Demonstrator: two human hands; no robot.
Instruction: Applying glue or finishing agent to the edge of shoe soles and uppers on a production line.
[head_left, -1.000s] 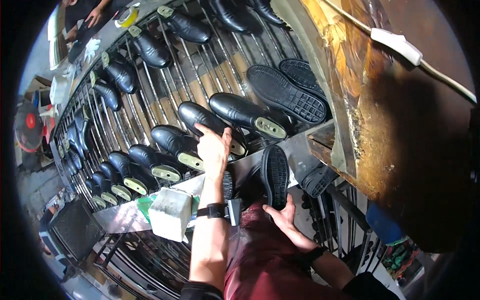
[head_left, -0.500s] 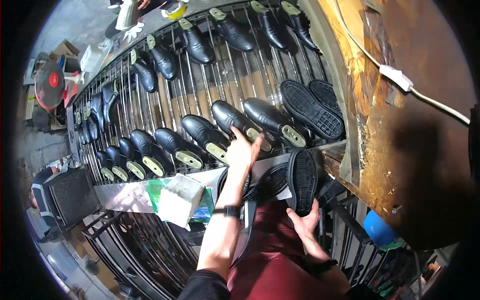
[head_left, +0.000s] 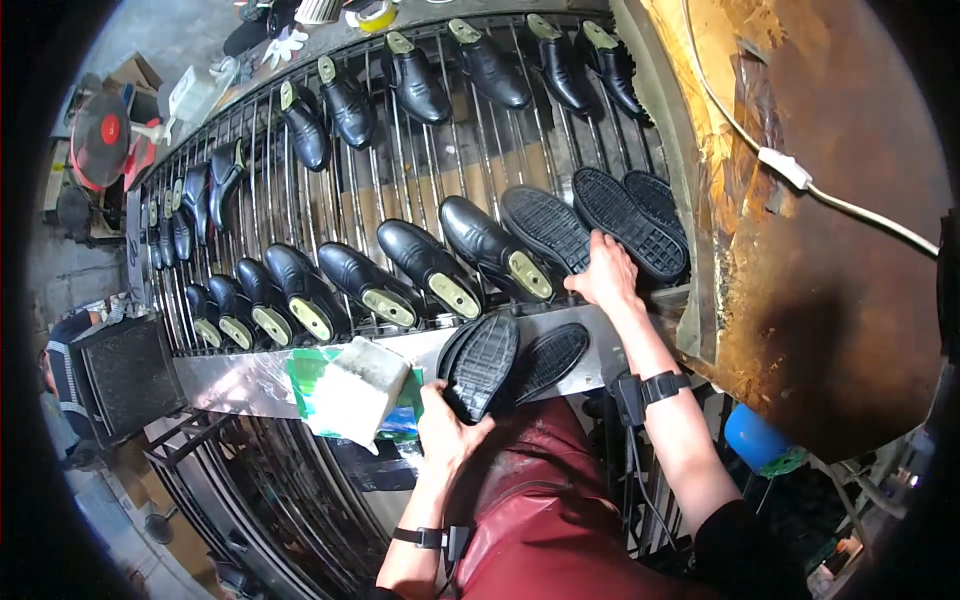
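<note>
In my left hand is a black treaded shoe sole, gripped by its lower end above the metal ledge. Another sole edge shows behind it. My right hand is closed around the near end of a black sole-up piece on the rack; whether a shoe upper is under it I cannot tell. Directly left of that piece is a black shoe with a pale green last in it. A further treaded sole lies on the ledge between my hands.
Several black shoes on lasts stand in two rows on the barred metal rack. Sole-up pieces occupy its right end. A whitish block sits on the ledge. To the right is a worn wooden board with a white cord switch.
My left hand has left the rack's shoes and come down to a sole at the ledge. My right hand has moved up to the rack, where a sole-up piece now replaces an upright shoe.
</note>
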